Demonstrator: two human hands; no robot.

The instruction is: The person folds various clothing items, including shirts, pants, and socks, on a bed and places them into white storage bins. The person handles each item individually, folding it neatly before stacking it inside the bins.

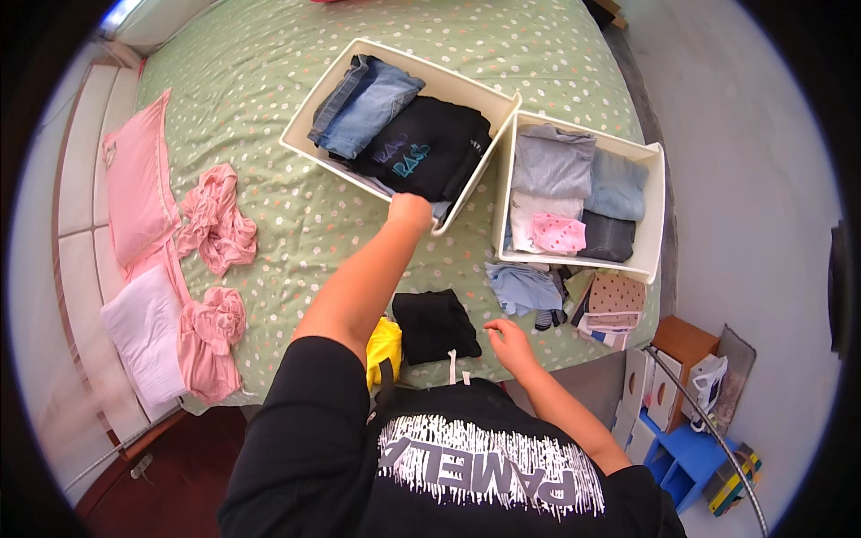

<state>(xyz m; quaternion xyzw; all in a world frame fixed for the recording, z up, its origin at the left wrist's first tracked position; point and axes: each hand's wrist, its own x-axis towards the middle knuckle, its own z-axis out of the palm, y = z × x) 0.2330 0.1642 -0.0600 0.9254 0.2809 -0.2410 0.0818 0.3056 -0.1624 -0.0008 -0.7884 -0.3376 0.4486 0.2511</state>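
Note:
My left hand [410, 211] is closed over the near rim of a white plastic storage bin [401, 55] on the bed; its fingertips are hidden. In that bin lie folded blue jeans [373, 104] beside folded black clothing [430, 144] with printed lettering. My right hand [511, 348] is empty, its fingers loosely bent, just right of a folded black garment [436, 326] lying at the bed's near edge. Bright yellow cloth [384, 350] is partly hidden beside that garment by my left arm.
A second white bin [658, 202] holds a folded grey garment [555, 161], denim and a pink polka-dot cloth [558, 233]. Light blue cloth [525, 288] and dotted fabric [615, 299] lie before it. Pink pillow [138, 181] and crumpled pink fabric [218, 218] are left; a blue shelf unit [693, 454] stands right.

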